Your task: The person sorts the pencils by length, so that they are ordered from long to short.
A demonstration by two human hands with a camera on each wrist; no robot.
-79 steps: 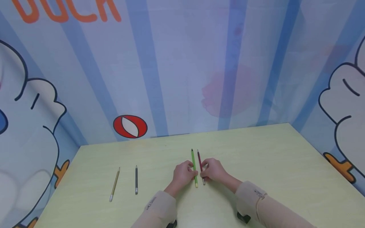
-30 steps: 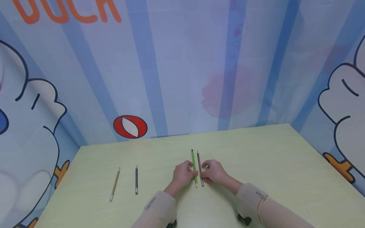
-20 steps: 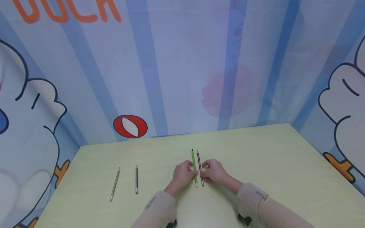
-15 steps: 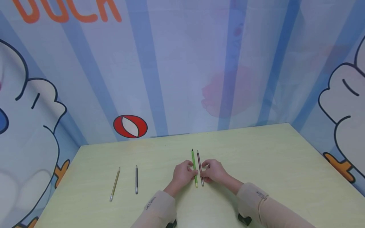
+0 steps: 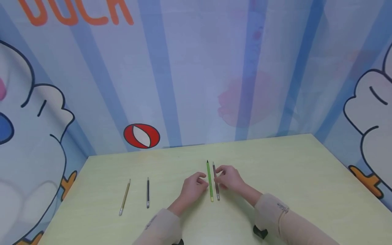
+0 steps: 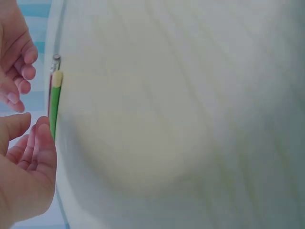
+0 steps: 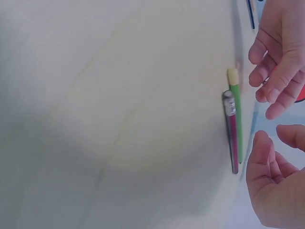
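A green pencil [image 5: 210,182] and a dark red pencil [image 5: 217,191] lie side by side on the table, points away from the person. Just left of the green one is my left hand [image 5: 192,188], fingers loosely bent and nothing between thumb and fingertips. My right hand [image 5: 231,178] hovers at the dark red pencil, its fingertips overlapping it in the head view. In the right wrist view a gap parts the right thumb from its fingers, and the red pencil's eraser end [image 7: 229,102] shows free of them. The left wrist view shows the green pencil's yellow end [image 6: 57,78] beside the left fingers.
Farther left on the table [image 5: 275,163] lie a gold pencil [image 5: 124,198] and a black pencil [image 5: 148,193], apart from each other. A blue striped cartoon backdrop [image 5: 196,85] stands behind the table's far edge and at both sides.
The left hand has let go of the green pencil and drawn back left. The right hand first shifted the red pencil closer to the green one, then loosened and moved slightly up.
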